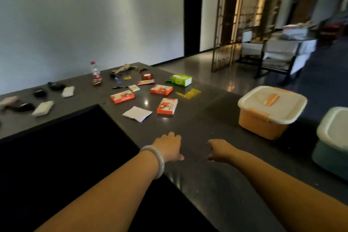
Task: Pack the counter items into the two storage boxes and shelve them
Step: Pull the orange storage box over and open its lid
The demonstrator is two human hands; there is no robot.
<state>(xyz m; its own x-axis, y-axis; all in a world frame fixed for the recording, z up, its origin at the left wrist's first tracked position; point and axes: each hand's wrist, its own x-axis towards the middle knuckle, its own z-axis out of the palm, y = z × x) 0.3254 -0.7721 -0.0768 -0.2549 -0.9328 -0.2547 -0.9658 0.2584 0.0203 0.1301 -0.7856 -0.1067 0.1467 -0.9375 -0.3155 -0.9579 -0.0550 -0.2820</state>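
two hands out over the dark worktop (pixel 216 111), both empty. left hand (pixel 169 148), bracelet (pixel 157 160) at the wrist, palm down with fingers loosely bent, holding nothing; right hand (pixel 219 149) just beside it, likewise relaxed and bare. probably poised at the start of packing, nothing gathered yet.

beyond the left hand, well apart: white paper (pixel 137 113) lying flat, then three orange-and-white cartons (pixel 167 106) spread around it, none touching. farther back a green box (pixel 179 79), a round red tin (pixel 147 76), a flat pink packet (pixel 146 82), a water bottle (pixel 96 74) standing upright. off to the far left, small white pouches (pixel 43 108) and dark cases (pixel 56 85) strung along the worktop's other leg. scattered singly, so likely easy to lift one at a time.

to the right of the right hand: orange storage box (pixel 263 124), lid on and handle folded flat, near the worktop's outer edge. teal storage box (pixel 328 154) just beside it, partly cut off by the frame, lid also on. lids to come off before anything goes in, by the look of it.

bare stretch of worktop between hands and boxes, enough to slide items across. black recess (pixel 66 147) to the left with a sharp corner near the paper; care needed there. no shelf in view.
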